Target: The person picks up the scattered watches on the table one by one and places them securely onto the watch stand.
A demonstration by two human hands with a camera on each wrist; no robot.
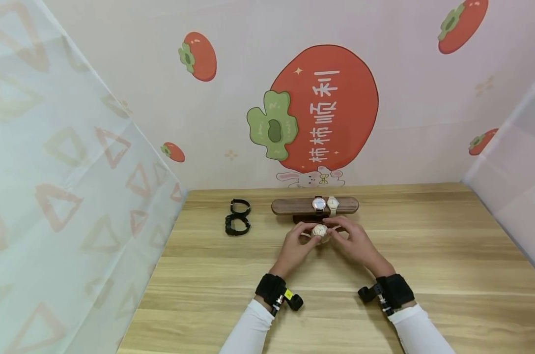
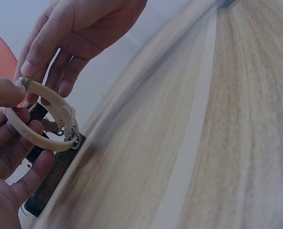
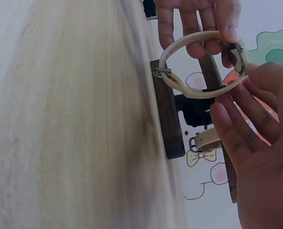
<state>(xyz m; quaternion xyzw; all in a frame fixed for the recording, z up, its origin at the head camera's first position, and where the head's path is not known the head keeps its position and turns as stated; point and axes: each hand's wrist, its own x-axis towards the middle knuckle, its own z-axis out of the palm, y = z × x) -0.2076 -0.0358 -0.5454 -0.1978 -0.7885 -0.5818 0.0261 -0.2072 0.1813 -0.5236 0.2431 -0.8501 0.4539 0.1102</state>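
Observation:
A wristwatch [image 1: 320, 230] with a pale dial and a cream strap is held up between both hands, just in front of the wooden watch stand. The thumb and fingers of my left hand [image 1: 295, 250] pinch one side of its case. At the opposite side, my right hand [image 1: 356, 244] pinches it too. Both wrist views show the cream strap [image 3: 193, 94] buckled into a loop that hangs toward the table, with the metal buckle [image 2: 74, 139] at its far end. Fingers partly hide the case in the wrist views.
Behind the hands stands the dark wooden watch stand [image 1: 289, 206]. On its bar are a dark-strapped watch [image 1: 319, 203] and a cream-strapped watch [image 1: 333, 203]. Two black watches [image 1: 240, 206] lie on the wooden table [image 1: 196, 295] at the left, one before the other. A printed backdrop rises behind.

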